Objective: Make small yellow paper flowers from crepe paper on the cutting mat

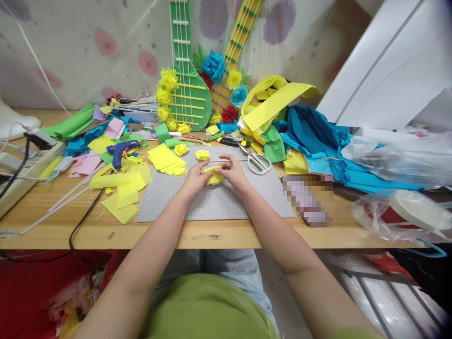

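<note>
Between my two hands is a small piece of yellow crepe paper (213, 178), held over the grey cutting mat (169, 200). My left hand (195, 180) pinches its left side, fingers closed. On the other side my right hand (233, 173) grips the paper between thumb and fingers. Just beyond them a thin stick (229, 160) lies crosswise, partly hidden by my right fingers. Two small yellow paper flowers, one a rolled rosette (202, 155) and one beside the stack (181, 149), sit behind my hands. A stack of yellow paper squares (165, 159) rests at the mat's left. White-handled scissors (259, 163) lie at the right.
A green paper lute shape (192, 96) with yellow flowers leans on the back wall beside a yellow one (238, 40). A blue glue gun (122, 150) and paper scraps (123, 197) lie left. Blue crepe paper (310, 132) is heaped right, near a plastic-wrapped roll (406, 209).
</note>
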